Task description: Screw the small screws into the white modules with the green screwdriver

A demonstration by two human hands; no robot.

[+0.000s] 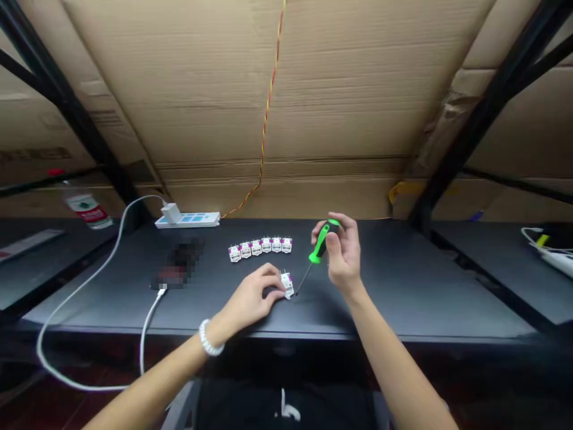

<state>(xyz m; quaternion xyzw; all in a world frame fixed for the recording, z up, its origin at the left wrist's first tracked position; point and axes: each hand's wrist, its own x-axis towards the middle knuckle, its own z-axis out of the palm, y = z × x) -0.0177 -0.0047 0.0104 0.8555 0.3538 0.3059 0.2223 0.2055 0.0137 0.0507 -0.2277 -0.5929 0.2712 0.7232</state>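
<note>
Hands [344, 251]: screwdriver [317, 253] aslant, tip down-left

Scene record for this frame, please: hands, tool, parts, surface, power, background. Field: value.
left_hand: left hand, fingers on a white-and-purple block
right_hand: right hand, gripping the screwdriver
tool: green-and-black handle, shaft slanting down; tip beside the block, contact unclear
parts: row of six similar blocks beyond the left hand
surface: dark tabletop
power: white power strip with a plugged-in adapter
background: cardboard, red-and-yellow twisted wire
</note>
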